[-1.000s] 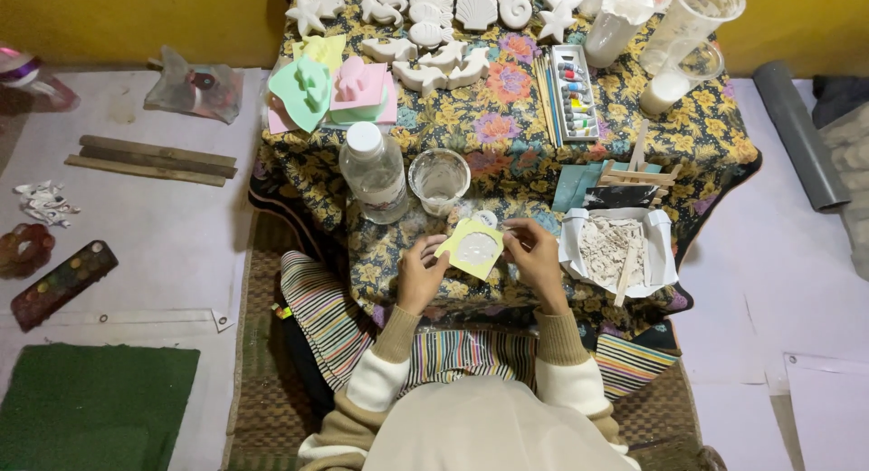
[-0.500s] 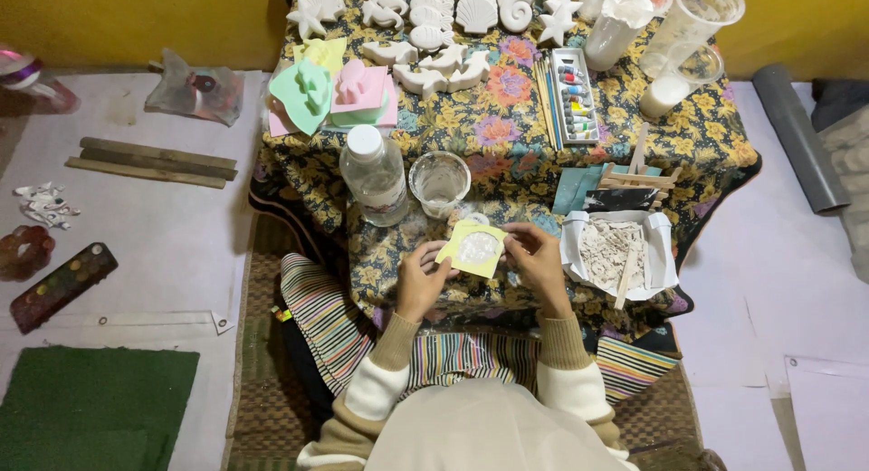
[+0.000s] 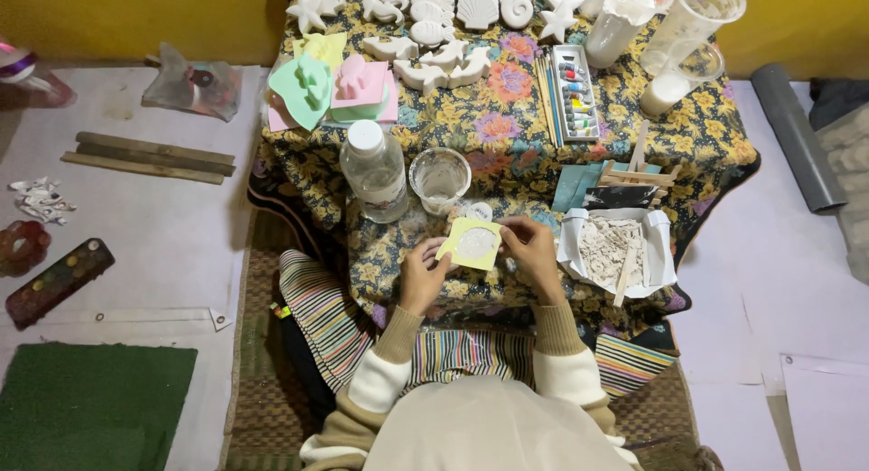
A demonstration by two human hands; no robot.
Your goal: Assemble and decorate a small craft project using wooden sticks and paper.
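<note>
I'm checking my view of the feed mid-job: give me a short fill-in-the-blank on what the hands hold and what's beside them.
1. Both hands, left hand and right hand, hold a ____ mould.
2. The bottle stands left of a clear ____.
3. The white tray of broken pieces lies on the ____ hand's side.

Missing words: yellow; cup; right

One bottle [image 3: 374, 171], two green moulds [image 3: 304, 86]

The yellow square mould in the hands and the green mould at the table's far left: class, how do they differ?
The yellow square mould is held flat between both hands, its round white-filled hollow facing up; the green mould lies untouched on the floral tablecloth. The yellow one looks smaller and flatter; the green one is bulkier and irregular. Both are pastel.
</note>
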